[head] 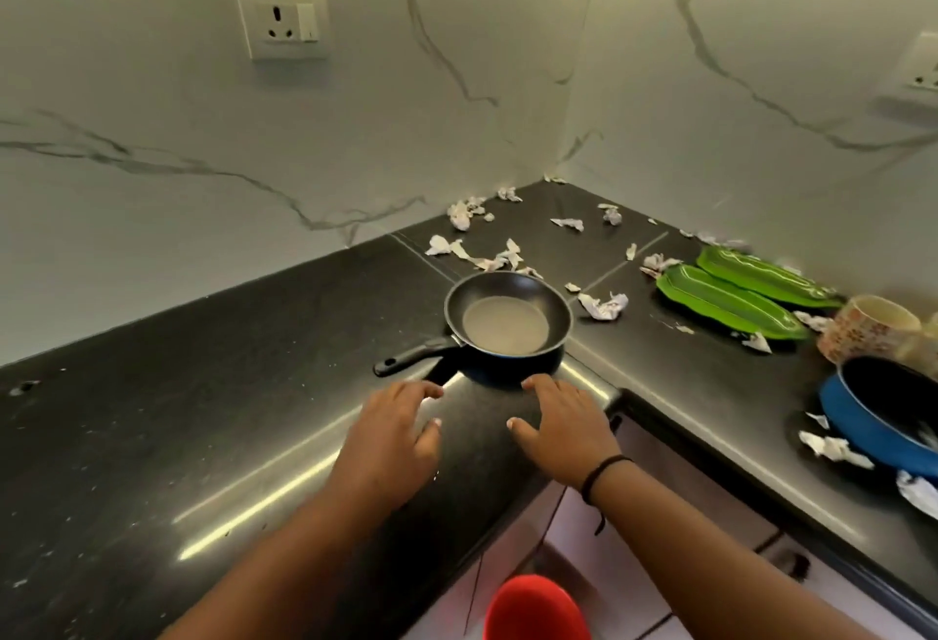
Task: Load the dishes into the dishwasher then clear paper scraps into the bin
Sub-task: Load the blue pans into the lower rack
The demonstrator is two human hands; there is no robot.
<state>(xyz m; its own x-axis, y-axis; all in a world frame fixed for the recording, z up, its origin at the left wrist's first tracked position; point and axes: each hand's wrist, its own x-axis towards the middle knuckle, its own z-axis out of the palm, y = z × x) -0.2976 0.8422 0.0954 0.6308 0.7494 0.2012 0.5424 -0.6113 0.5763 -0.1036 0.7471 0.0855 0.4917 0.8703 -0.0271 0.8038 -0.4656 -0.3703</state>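
Black L-shaped countertop (203, 436) under white veined marble walls (254, 142), strewn with crumpled paper scraps (601, 307) toward the corner. Near the inner edge, a small black frying pan (507, 319), handle pointing left. Just short of it, left hand (393, 436) and right hand (561, 429), fingers spread, empty. Farther right: two green plates (731, 302), patterned cup (870, 330), blue pan (883, 416).

Glossy stone counter (203, 411), crumpled paper scraps (604, 307), prob.

No text, label, brand, number or sign can be read on anything here.
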